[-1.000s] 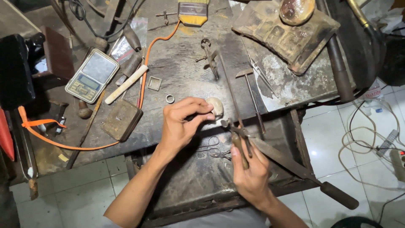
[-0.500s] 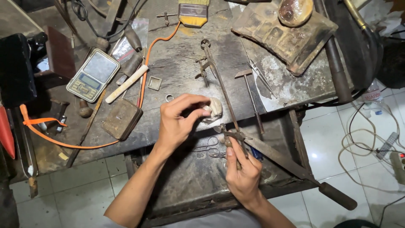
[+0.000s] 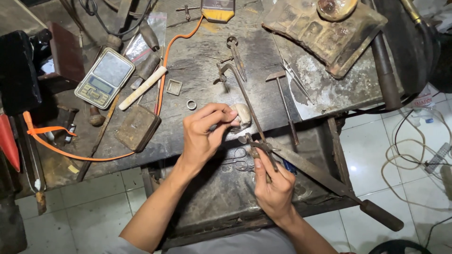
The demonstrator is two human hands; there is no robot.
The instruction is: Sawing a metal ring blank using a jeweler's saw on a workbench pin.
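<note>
Since half a second ago the right hand [image 3: 275, 186] has held its place below centre frame, and the long-handled tongs [image 3: 254, 124] it grips keep their slant up toward the bench top; the left hand [image 3: 205, 134] has barely shifted. At centre frame the left fingers are pinched closed against a pale, rounded lump [image 3: 242, 116] that rests at the front edge of the workbench [image 3: 197, 61]. Whatever small piece sits between thumb and forefinger is hidden by the fingers themselves. The right hand is closed around the tongs' handles, their tips meeting just below the left fingertips; what the tips hold is too small to make out. Beneath both hands a dark tray [image 3: 221, 197] holds a pair of scissors-like loops, partly covered by the wrists. A heavy file with a dark handle [image 3: 329, 181] runs from the tongs down to lower right. Just left of the hands lie a small metal ring [image 3: 191, 104], a square frame [image 3: 174, 87] and a brown block [image 3: 138, 127]. A small hammer [image 3: 282, 101] lies right of centre. A pocket scale [image 3: 104, 77] sits upper left, crossed nearby by an orange cable [image 3: 162, 84]. A charred soldering block [image 3: 325, 33] fills the upper right, its top cut off by the frame.
</note>
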